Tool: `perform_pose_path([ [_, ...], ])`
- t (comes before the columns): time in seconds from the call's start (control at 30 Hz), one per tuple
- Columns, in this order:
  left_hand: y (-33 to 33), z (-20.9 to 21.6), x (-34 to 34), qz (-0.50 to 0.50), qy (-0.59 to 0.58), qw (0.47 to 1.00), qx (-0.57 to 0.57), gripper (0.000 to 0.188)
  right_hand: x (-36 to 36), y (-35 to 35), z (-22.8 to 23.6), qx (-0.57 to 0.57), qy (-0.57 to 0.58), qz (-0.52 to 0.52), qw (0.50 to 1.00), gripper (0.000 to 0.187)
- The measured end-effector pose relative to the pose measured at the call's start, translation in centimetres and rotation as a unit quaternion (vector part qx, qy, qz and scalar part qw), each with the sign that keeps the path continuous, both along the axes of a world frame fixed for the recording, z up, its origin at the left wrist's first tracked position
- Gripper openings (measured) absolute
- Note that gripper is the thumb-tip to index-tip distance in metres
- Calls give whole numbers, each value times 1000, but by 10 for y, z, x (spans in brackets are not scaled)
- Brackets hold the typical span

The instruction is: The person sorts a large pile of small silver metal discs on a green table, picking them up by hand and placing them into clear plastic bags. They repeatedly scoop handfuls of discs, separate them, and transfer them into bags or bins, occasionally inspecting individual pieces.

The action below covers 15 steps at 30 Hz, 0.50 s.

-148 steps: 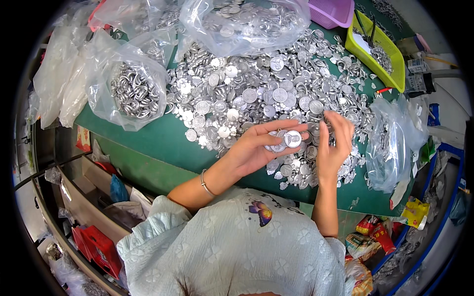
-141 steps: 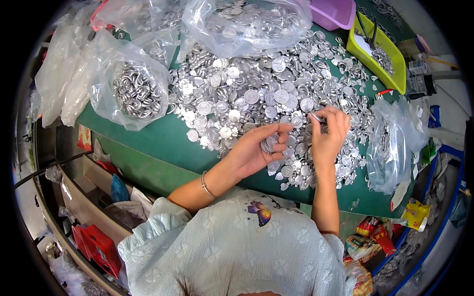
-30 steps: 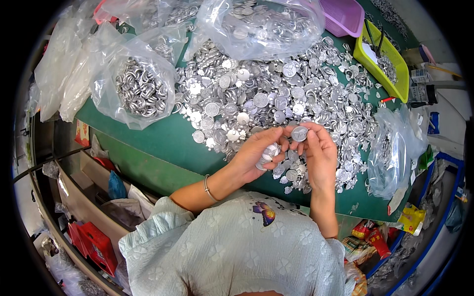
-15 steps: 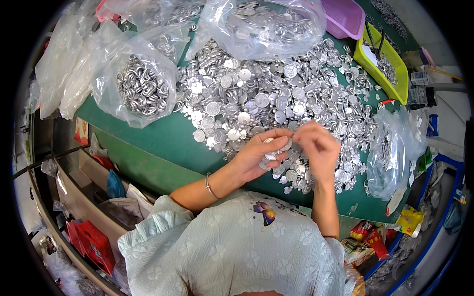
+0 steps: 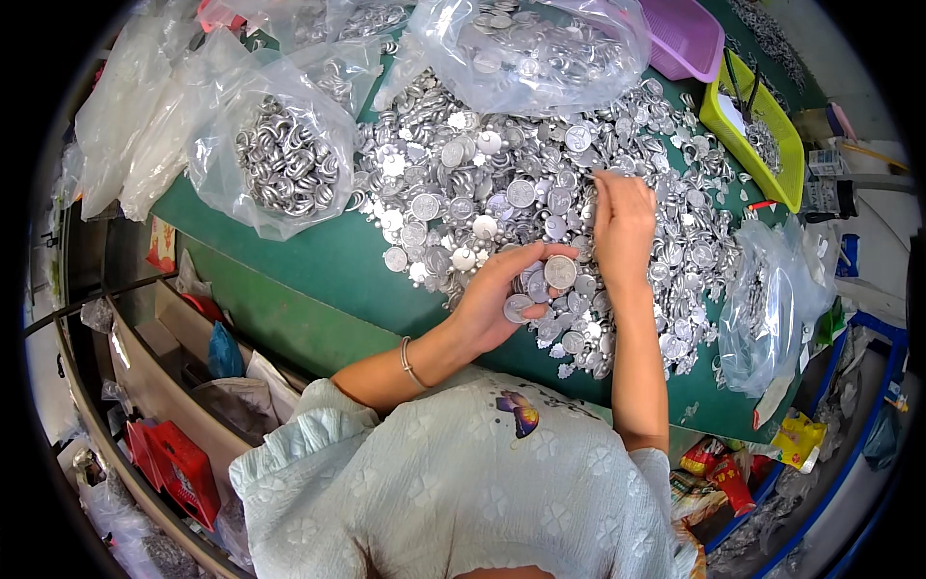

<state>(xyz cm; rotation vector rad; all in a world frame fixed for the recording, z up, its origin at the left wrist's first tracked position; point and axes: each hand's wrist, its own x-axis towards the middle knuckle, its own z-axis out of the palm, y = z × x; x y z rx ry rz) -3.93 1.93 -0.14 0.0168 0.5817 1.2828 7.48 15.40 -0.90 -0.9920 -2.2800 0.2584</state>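
Observation:
My left hand (image 5: 485, 307) is closed around several round, coin-like silver discs (image 5: 559, 272), which fan out between thumb and fingers above the near side of the pile. Farther out, my right hand (image 5: 627, 217) reaches over a wide heap of small silver metal pieces (image 5: 521, 193). Its fingertips are drawn together at the heap's surface; whether a piece is between them is hidden. The heap mixes flat coin-like discs with smaller shaped pieces and lies on a green tabletop (image 5: 328, 280).
Clear plastic bags of silver pieces stand left (image 5: 289, 164), at the back (image 5: 540, 58) and right (image 5: 767, 309). A yellow-green basket (image 5: 786, 169) with a black-handled tool sits back right, beside a purple basket (image 5: 690, 39). An open drawer (image 5: 183, 386) lies lower left.
My right hand has moved away from the left hand, outward over the heap. The left hand still holds the discs, now turned more into view.

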Motion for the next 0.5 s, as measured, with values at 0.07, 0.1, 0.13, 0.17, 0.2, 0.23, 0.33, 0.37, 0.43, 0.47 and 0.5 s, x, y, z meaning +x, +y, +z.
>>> perform_pose_path([
  [0.07, 1, 4, 0, 3, 16, 1000, -4, 35, 2, -2, 5, -33, 77, -40, 996, 11],
  [0.1, 2, 5, 0, 6, 24, 1000, -6, 33, 2, -6, 9, -140, 165, -51, 975, 11],
  [0.13, 2, 2, 0, 9, 15, 1000, -6, 31, 3, -13, 18, -245, 249, -62, 935, 11],
  [0.17, 1, -2, 1, 12, 6, 1000, -7, 29, 5, -19, 25, -344, 328, -73, 877, 12],
  [0.2, 0, -5, 1, 15, -4, 1000, -7, 28, 11, -23, 30, -404, 342, -47, 847, 15],
  [0.23, -1, -8, 1, 15, -20, 1000, 1, 26, 15, -28, 30, -464, 367, -38, 805, 15],
  [0.33, 0, -11, 2, 13, -58, 998, 10, 23, 25, -40, 32, -596, 422, -12, 683, 16],
  [0.37, 1, -8, 2, 14, -62, 998, 2, 22, 26, -43, 32, -602, 425, -6, 676, 16],
  [0.43, 2, -4, 3, 11, -41, 999, -10, 20, 28, -50, 31, -613, 430, 7, 663, 16],
  [0.47, 2, -2, 3, 7, -15, 1000, -13, 18, 27, -53, 31, -607, 416, 2, 677, 17],
  [0.5, 2, -2, 2, 4, 11, 1000, -16, 18, 27, -54, 31, -598, 414, 7, 687, 17],
])
